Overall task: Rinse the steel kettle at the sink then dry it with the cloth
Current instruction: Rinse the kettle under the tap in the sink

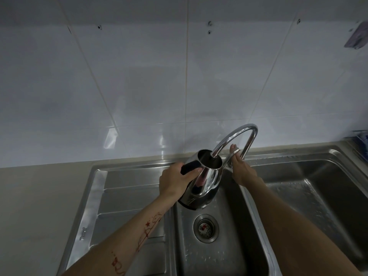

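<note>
The left hand (175, 181) is wrapped tight around the black handle (189, 168) of the steel kettle (203, 176). The kettle hangs over the middle sink bowl (229, 246), tipped a little, with its open top just under the tap spout (214, 155). The spout tip sits right at the kettle's mouth, on the far side of the grip.

The right hand (240, 170) is on the tap lever (235, 153), to the right of the kettle. Its fingers (233, 149) rest over the lever, but I cannot tell if they squeeze it or only press on it.

I think this is the filling part of the rinse. To do it well, keep the kettle's mouth right under the spout so water goes in and does not splash out. Move the lever gently. Hold the handle firmly, because the kettle gets heavier as it fills. Keep the black base out of the water if you can.

The inside of the kettle looks dark, and I cannot tell if there is water in it. I see no stream of water. The middle bowl has wet drops and a drain strainer (206, 229) below the grip. The big bowl (318, 186) to the right has water drops too. No cloth is clearly seen.
</note>
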